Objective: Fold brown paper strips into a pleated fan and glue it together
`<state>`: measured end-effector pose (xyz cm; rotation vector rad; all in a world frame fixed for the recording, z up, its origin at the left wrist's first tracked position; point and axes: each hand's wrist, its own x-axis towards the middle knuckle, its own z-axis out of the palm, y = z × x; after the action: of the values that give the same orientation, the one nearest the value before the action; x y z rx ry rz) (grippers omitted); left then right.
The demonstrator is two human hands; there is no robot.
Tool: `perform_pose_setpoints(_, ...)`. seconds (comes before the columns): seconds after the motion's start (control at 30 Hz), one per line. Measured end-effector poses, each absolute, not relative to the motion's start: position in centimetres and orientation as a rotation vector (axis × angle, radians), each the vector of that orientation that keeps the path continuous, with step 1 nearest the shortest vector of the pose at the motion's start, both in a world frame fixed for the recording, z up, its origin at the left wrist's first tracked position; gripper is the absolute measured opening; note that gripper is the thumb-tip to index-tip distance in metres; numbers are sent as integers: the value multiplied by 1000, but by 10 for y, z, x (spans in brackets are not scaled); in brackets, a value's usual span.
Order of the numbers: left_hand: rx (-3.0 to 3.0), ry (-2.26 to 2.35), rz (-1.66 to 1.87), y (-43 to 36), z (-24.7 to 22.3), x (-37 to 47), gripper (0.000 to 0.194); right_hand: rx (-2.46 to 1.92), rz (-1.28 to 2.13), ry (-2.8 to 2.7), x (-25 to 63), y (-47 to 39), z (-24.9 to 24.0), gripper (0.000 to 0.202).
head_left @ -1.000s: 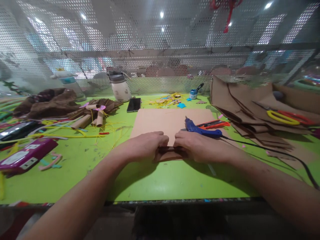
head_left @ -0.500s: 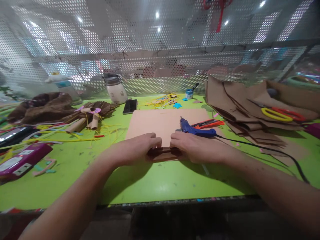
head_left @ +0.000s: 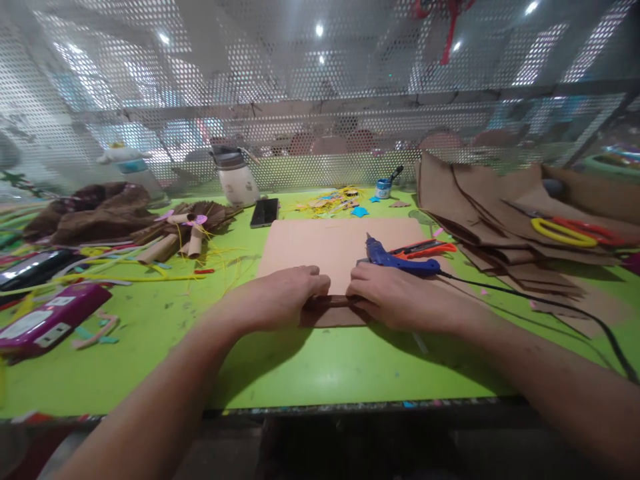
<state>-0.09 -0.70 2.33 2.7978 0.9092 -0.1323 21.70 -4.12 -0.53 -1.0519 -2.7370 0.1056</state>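
Observation:
My left hand (head_left: 285,295) and my right hand (head_left: 393,295) are closed side by side on a dark brown paper roll (head_left: 334,301), one at each end. The roll lies crosswise near the front edge of a light brown cardboard sheet (head_left: 315,243). Its ends are hidden under my fingers. On the sheet, just beyond my right hand, rests a blue glue gun (head_left: 400,260) with its nozzle pointing away. An orange utility knife (head_left: 425,249) lies partly behind it.
Brown paper sheets (head_left: 475,207) with yellow-and-red scissors (head_left: 565,231) are piled at right. A black cord (head_left: 540,303) trails right. At left are a phone (head_left: 265,213), paper tubes (head_left: 159,249) and a purple power strip (head_left: 55,320). A small paint jar (head_left: 383,189) stands behind.
The paper roll looks narrower and tighter, and more of the cardboard shows in front of it. My hands stay on it. The whole view has shifted slightly.

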Motion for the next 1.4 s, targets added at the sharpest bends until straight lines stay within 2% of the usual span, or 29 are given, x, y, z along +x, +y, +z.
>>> perform_pose_setpoints(0.17, 2578, 988, 11, -1, 30, 1, 20, -1020, -58, -2755, 215, -39, -9, 12)
perform_pose_setpoints(0.33, 2334, 1052, 162, 8, 26, 3, 46, -964, -257, -2663, 214, -37, -14, 13)
perform_pose_setpoints(0.6, 1990, 837, 227, 1, 20, 7, 38, -884, -275, -2538, 212, -38, -13, 10)
perform_pose_setpoints(0.8, 2060, 820, 232, 2, 21, 8, 34, -861, -291, -2460, 211, -36, -12, 15)
perform_pose_setpoints(1.0, 2076, 855, 220, 4, 20, 10, 36, -838, -86, -2349, 212, -34, -12, 16)
perform_pose_setpoints(1.17, 2067, 844, 220, 3, 20, 11, 36, -792, 88, -2305, 214, -30, -14, 24)
perform_pose_setpoints(1.27, 2017, 835, 227, 4, 17, 11, 36, -799, 137, -2286, 214, -29, -17, 21)
perform_pose_setpoints(1.37, 1983, 845, 247, 3, 15, 10, 35, -815, 219, -2234, 213, -29, -19, 10)
perform_pose_setpoints(1.4, 1976, 847, 254, 3, 15, 10, 34, -825, 259, -2201, 213, -29, -19, 13)
